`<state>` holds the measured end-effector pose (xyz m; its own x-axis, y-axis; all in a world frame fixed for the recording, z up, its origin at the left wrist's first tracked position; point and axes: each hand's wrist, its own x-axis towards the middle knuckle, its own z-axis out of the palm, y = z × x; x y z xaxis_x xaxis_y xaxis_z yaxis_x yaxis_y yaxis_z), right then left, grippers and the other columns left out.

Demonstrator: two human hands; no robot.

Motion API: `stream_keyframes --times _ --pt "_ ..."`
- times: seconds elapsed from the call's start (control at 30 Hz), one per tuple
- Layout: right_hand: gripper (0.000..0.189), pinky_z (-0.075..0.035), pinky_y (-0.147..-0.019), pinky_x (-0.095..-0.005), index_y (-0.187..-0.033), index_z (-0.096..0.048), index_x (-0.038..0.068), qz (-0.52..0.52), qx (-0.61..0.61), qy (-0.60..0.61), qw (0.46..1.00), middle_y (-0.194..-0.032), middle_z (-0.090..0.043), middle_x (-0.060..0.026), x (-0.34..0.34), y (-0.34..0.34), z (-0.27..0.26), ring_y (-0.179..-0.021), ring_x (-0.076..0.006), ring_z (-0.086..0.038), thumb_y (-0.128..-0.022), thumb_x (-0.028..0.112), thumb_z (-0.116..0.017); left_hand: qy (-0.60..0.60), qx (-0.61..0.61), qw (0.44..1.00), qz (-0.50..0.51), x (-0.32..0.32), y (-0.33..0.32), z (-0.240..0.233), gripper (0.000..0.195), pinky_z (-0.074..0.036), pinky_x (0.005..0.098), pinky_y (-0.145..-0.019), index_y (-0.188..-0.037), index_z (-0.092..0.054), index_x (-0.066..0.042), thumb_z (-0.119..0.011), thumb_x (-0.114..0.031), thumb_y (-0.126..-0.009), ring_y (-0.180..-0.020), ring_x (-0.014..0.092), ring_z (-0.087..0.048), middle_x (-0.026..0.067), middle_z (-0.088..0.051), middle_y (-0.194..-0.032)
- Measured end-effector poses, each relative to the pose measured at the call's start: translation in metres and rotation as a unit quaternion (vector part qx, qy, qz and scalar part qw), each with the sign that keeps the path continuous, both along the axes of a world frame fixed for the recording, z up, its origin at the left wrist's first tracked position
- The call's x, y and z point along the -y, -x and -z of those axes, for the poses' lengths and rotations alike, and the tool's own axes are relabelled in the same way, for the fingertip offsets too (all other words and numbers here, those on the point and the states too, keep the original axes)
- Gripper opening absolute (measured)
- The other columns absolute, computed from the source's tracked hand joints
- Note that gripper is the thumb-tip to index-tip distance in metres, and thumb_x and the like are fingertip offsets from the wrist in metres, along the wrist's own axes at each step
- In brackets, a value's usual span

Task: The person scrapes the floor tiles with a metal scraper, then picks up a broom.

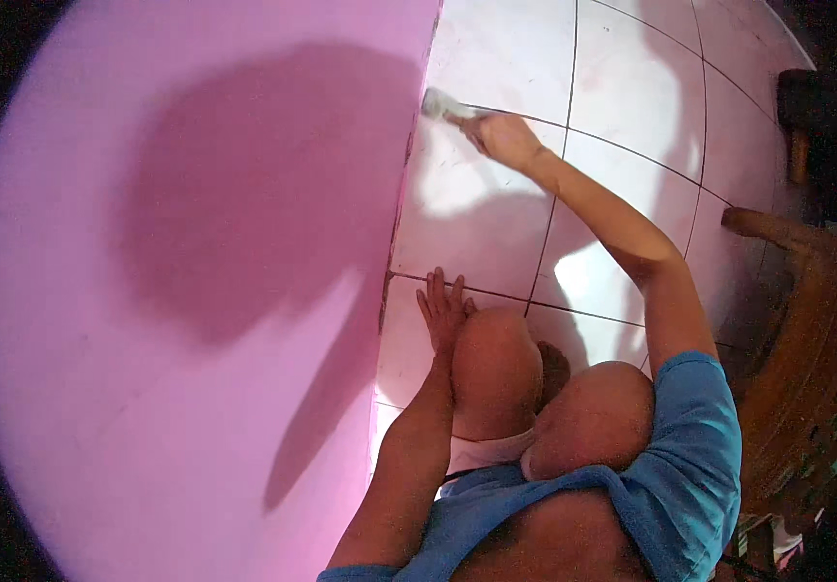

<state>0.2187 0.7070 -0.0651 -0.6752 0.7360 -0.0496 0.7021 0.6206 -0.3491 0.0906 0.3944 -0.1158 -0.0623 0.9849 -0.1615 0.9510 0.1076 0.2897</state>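
My right hand is closed round the handle of a brush with a pale, whitish head. The brush head is low at the joint between the pink wall and the white tiled floor; whether it touches the wall or only the floor I cannot tell. Spread fingers of my left hand lie on the floor tiles near the wall, beside my bent knee, with nothing seen in the hand.
Wooden furniture with a curved arm stands at the right, close behind my right elbow. Beyond it a dark object is hard to make out. My shadow falls across the wall and floor.
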Motion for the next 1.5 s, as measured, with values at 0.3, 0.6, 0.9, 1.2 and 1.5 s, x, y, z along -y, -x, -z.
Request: stream_keyframes --times 0.3,0.6,0.9,1.2,1.5 --pt "0.047 -0.051 -0.057 -0.0388 -0.126 -0.045 0.017 -0.023 0.007 -0.021 0.999 -0.075 -0.058 -0.0118 0.004 0.004 0.005 -0.066 -0.0261 -0.06 -0.08 0.006 -0.047 -0.066 -0.001 0.998 0.014 0.0 0.003 0.003 0.049 -0.011 0.0538 -0.105 -0.129 -0.036 -0.016 -0.05 -0.023 -0.083 -0.132 0.032 -0.015 0.0154 -0.018 -0.142" --pt "0.037 -0.046 -0.048 -0.0383 -0.119 -0.053 0.018 0.004 -0.055 -0.067 0.996 -0.068 -0.057 -0.0103 0.002 0.001 0.017 -0.058 -0.0277 -0.057 -0.082 0.013 -0.05 -0.048 0.007 0.999 0.001 0.001 -0.003 0.0 0.046 -0.012 0.0544 -0.105 -0.127 -0.038 -0.016 -0.051 -0.021 -0.083 -0.131 0.033 -0.017 0.0166 -0.021 -0.14" --pt "0.037 -0.047 -0.051 -0.038 -0.12 -0.052 0.019 -0.006 -0.05 -0.044 0.998 -0.068 -0.057 -0.0107 0.001 0.003 0.006 -0.058 -0.0278 -0.056 -0.084 0.014 -0.05 -0.088 0.011 0.996 0.001 0.003 -0.004 0.003 0.046 -0.014 0.0556 -0.104 -0.128 -0.037 -0.017 -0.05 -0.02 -0.084 -0.131 0.033 -0.019 0.0163 -0.02 -0.141" --pt "0.044 -0.05 -0.055 -0.0387 -0.125 -0.047 0.02 0.027 0.003 -0.012 1.0 -0.076 -0.059 -0.0134 -0.004 0.004 0.008 -0.065 -0.0272 -0.06 -0.082 0.01 -0.047 -0.045 -0.022 0.999 0.002 0.006 -0.003 0.004 0.047 -0.014 0.0552 -0.104 -0.127 -0.037 -0.016 -0.051 -0.021 -0.082 -0.131 0.033 -0.019 0.0171 -0.021 -0.141" --pt "0.038 -0.047 -0.051 -0.0388 -0.12 -0.052 0.017 0.015 -0.055 -0.04 0.998 -0.069 -0.057 -0.0122 0.0 0.002 0.014 -0.057 -0.0283 -0.056 -0.083 0.014 -0.049 -0.042 0.006 0.999 -0.006 0.004 -0.002 -0.001 0.047 -0.015 0.0552 -0.104 -0.127 -0.037 -0.016 -0.051 -0.021 -0.082 -0.13 0.033 -0.02 0.0163 -0.024 -0.139"
